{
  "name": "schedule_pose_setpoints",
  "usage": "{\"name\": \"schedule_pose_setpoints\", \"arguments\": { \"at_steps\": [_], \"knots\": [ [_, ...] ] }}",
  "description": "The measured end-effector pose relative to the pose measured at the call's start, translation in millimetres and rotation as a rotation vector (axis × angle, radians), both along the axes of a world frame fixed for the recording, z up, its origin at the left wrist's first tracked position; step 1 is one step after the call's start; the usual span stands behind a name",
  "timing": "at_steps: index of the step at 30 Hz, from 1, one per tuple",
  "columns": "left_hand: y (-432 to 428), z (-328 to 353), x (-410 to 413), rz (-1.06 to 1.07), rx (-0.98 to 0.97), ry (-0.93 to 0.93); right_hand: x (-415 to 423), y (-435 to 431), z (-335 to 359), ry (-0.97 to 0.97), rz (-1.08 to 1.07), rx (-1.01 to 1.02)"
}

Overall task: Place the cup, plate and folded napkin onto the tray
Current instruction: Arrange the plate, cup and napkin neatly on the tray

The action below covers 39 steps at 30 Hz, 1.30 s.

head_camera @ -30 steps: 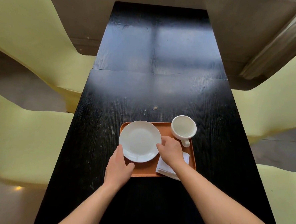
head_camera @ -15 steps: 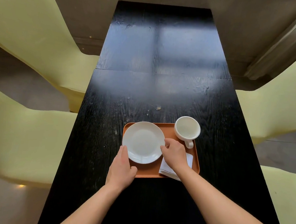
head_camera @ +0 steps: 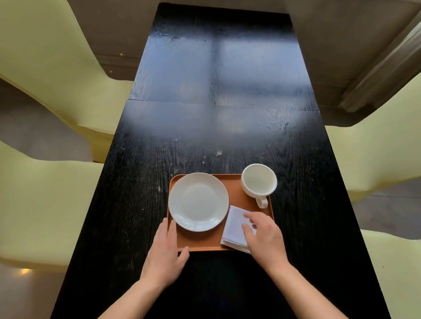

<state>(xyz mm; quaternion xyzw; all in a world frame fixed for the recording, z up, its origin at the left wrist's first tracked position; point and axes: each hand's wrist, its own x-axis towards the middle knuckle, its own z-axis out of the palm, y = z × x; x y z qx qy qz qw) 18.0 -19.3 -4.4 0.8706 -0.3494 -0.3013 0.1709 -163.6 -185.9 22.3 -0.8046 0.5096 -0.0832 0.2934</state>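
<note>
I'm watching the right hand (head_camera: 265,239) now: half a second back it was up at the plate's near-right rim, and it is sliding off toward the folded napkin (head_camera: 234,228), fingers loosely spread and resting on the cloth, not pinching anything that I can make out. The left hand (head_camera: 165,254) is staying put, open and flat against the near-left corner of the tray (head_camera: 236,185), steadying it, thumb on the near rim. I'm reading that shift as the plate being settled and the napkin getting a last tidy. Moving outward, the tray is holding all three: the plate (head_camera: 198,201) is sitting on its left half, the napkin is lying at the near-right with its near edge overhanging the rim, and the cup (head_camera: 258,180) is standing upright and empty in the far-right corner, handle pointing toward me. To me the task is looking nearly finished
</note>
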Motion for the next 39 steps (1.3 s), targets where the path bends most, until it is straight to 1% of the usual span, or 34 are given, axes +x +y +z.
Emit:
{"name": "schedule_pose_setpoints", "arguments": {
  "at_steps": [3,7,9,13,21,26,31,39],
  "knots": [
    [-3.4,1.5,-3.1,0.011,0.001,-0.030,-24.4,10.5,-5.8,0.096,0.186,-0.108],
    [-8.7,2.9,-9.0,0.006,0.022,-0.054,-30.4,12.7,-11.0,0.288,0.417,-0.117],
    [-10.6,2.9,-11.5,0.014,0.038,-0.072,-29.8,10.4,-13.5,0.314,0.472,-0.166],
    [-13.4,1.7,-15.9,0.006,0.060,-0.099,-34.3,1.5,-19.5,0.312,0.465,-0.212],
    [-15.5,-0.2,-21.3,0.009,0.075,-0.137,-33.3,-13.9,-24.3,0.321,0.477,-0.198],
    [-14.3,-2.2,-22.3,0.003,0.082,-0.156,-39.3,-8.6,-29.3,0.267,0.459,-0.250],
    [-14.6,-0.3,-22.6,0.004,0.097,-0.155,-38.9,-7.9,-37.1,0.315,0.495,-0.180],
    [-14.6,0.5,-23.2,0.010,0.091,-0.147,-39.6,-11.5,-38.2,0.330,0.520,-0.186]
  ]
}}
